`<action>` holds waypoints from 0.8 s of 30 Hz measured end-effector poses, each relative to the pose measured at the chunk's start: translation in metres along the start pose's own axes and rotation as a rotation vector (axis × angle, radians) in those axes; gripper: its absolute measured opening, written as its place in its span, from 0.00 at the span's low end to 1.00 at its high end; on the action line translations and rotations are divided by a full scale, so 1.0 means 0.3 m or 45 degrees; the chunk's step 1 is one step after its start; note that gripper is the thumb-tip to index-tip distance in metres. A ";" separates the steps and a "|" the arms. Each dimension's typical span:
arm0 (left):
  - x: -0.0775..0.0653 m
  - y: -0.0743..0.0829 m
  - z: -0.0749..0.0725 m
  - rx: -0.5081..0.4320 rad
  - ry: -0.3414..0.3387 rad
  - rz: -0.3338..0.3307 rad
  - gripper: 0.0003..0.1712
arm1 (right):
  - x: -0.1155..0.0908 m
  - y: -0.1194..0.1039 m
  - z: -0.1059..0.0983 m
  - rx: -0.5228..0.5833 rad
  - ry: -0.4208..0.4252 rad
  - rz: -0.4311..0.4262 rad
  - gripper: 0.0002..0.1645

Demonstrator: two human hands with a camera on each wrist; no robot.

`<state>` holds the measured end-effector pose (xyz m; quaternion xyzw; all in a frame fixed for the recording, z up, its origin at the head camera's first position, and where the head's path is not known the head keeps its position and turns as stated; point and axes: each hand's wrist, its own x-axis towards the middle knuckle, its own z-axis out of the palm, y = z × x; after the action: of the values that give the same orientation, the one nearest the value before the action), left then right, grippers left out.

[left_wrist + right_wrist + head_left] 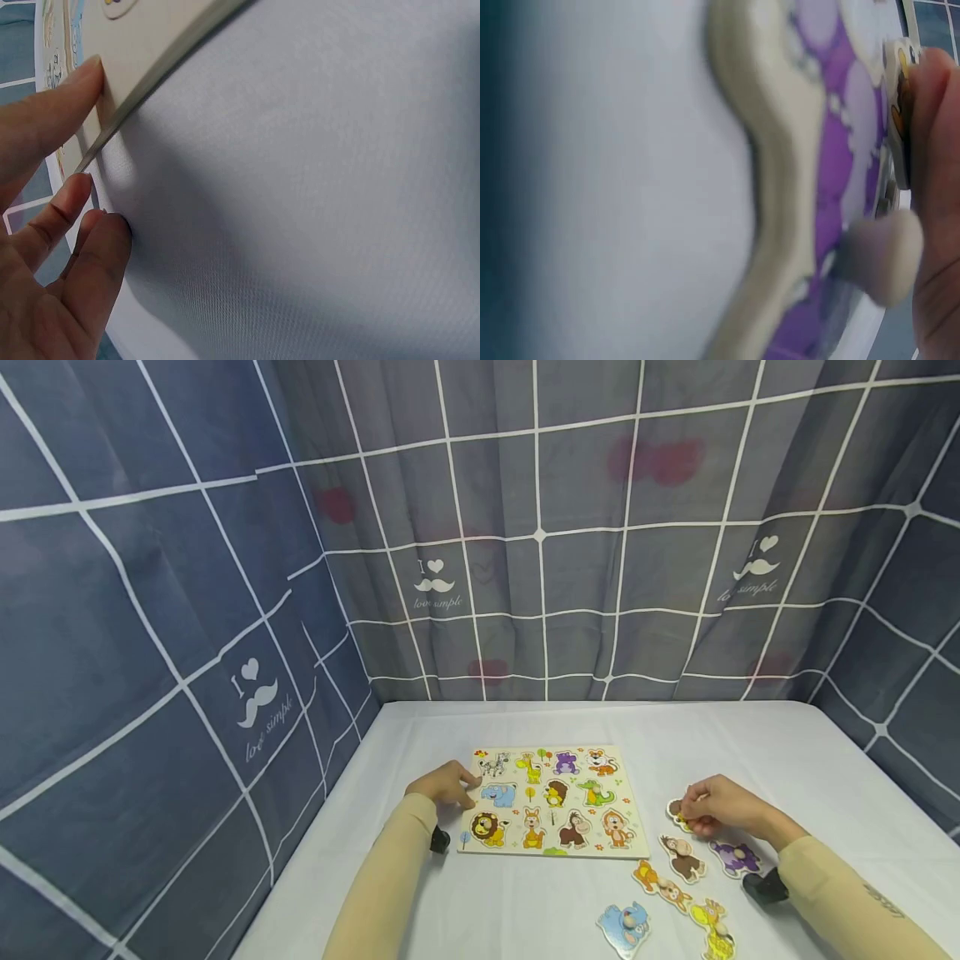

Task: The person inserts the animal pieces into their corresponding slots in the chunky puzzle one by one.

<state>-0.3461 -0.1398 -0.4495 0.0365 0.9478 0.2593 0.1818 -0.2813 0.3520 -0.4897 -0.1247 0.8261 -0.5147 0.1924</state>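
Board [573,795] flat on white table [495,910], lower centre of head frame. Left hand [442,785] at its left edge, gripping it: thumb on top, index fingertip at the rim in left wrist view. Right hand [723,806], lower right, fingers pinching brown-yellow piece [676,810], which shows tilted on edge in right wrist view. Horse piece [683,858] and purple piece [737,857] just below that hand in frame; kangaroo piece [662,887], giraffe piece [712,929], elephant piece [626,931] toward bottom right. Dark grid curtain [577,485] fills the upper frame.
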 end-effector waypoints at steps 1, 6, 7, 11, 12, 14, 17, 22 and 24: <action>0.001 0.001 -0.002 -0.003 0.000 -0.001 0.30 | 0.001 -0.003 0.001 0.008 0.009 0.010 0.09; 0.000 0.003 -0.007 -0.021 -0.010 -0.013 0.31 | 0.005 -0.013 0.008 0.050 0.049 0.064 0.10; -0.001 0.004 -0.008 -0.030 -0.013 -0.016 0.30 | 0.005 -0.014 0.010 0.056 0.055 0.071 0.10; -0.005 0.009 -0.012 -0.033 -0.011 -0.018 0.30 | 0.010 -0.018 0.016 0.080 0.075 0.082 0.11; -0.005 0.011 -0.013 -0.022 -0.011 -0.017 0.30 | 0.012 -0.020 0.017 0.089 0.081 0.085 0.11; -0.005 0.013 -0.016 -0.019 -0.008 -0.016 0.29 | 0.015 -0.023 0.019 0.108 0.096 0.089 0.11; -0.001 0.013 -0.015 -0.030 -0.007 -0.024 0.29 | 0.019 -0.029 0.025 0.139 0.119 0.092 0.11; 0.013 0.005 -0.006 -0.043 -0.007 -0.029 0.29 | 0.022 -0.043 0.040 0.178 0.148 0.083 0.11; 0.016 0.002 -0.003 -0.035 -0.007 -0.031 0.30 | 0.022 -0.052 0.045 0.199 0.159 0.087 0.11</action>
<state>-0.3510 -0.1388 -0.4501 0.0231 0.9441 0.2699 0.1879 -0.2809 0.3316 -0.4823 -0.0486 0.7976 -0.5775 0.1671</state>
